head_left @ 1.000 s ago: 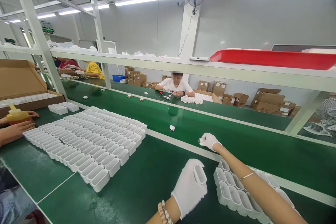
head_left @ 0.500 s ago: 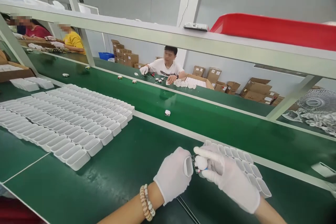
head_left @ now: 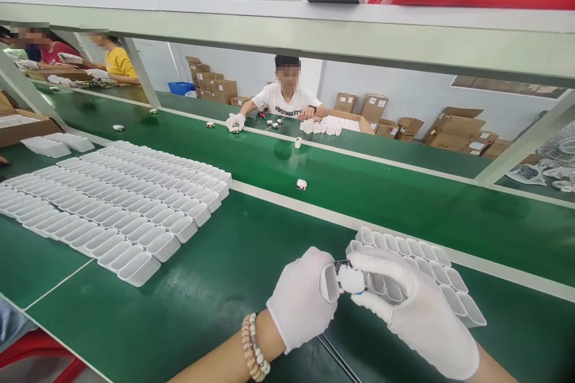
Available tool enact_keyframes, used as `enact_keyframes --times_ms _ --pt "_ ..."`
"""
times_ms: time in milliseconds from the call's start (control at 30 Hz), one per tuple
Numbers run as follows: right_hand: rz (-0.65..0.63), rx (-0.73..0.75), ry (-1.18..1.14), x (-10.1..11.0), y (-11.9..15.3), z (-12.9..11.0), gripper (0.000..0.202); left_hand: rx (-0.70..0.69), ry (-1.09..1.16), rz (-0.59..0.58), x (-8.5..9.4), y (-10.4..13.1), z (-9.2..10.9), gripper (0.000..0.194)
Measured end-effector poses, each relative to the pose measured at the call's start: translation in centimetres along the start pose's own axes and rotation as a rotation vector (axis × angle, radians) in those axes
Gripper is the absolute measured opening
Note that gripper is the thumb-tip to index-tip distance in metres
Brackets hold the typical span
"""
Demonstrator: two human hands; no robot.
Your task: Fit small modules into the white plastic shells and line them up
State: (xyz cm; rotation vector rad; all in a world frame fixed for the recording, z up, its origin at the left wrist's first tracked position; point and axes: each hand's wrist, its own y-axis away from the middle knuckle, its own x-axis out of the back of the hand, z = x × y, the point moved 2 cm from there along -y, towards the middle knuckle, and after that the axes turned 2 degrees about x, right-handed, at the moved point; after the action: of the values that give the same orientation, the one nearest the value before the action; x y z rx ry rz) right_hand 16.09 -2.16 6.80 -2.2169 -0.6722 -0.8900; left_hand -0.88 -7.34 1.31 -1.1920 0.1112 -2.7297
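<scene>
My left hand [head_left: 302,299], in a white glove, is wrapped round a white plastic case [head_left: 330,283] with its open end facing right. Between the thumb and fingers of my right hand [head_left: 404,305], also gloved, is a small electronic assembly [head_left: 351,279] with a white rounded part and a dark circuit board. The assembly's board side is right at the case's mouth; whether it has entered is hard to make out. Beneath my left hand a pair of thin metal rods [head_left: 338,358] lies on the green table [head_left: 215,311].
Rows of white cases [head_left: 135,209] cover the left of the table, and a smaller group [head_left: 444,281] stands behind my right hand. A small assembly [head_left: 301,184] lies on the green belt [head_left: 269,161]. Across it sits a co-worker [head_left: 287,96]. A shelf beam [head_left: 269,30] crosses above.
Both hands have shifted slightly right in view, and the assembly is closer to the case's mouth. Across the belt, the co-worker's gloved hand has moved toward the belt; a white case now stands near its far edge.
</scene>
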Motion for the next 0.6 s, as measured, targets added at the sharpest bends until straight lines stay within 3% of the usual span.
enact_keyframes --times_ms 233,600 --pt "0.075 0.104 -0.037 -0.22 0.09 -0.04 0.032 -0.001 -0.027 -0.047 0.51 0.04 0.5 0.009" --pt "-0.011 0.176 0.156 -0.59 0.64 0.02 0.032 -0.022 -0.051 -0.074 0.99 -0.02 0.87 0.012"
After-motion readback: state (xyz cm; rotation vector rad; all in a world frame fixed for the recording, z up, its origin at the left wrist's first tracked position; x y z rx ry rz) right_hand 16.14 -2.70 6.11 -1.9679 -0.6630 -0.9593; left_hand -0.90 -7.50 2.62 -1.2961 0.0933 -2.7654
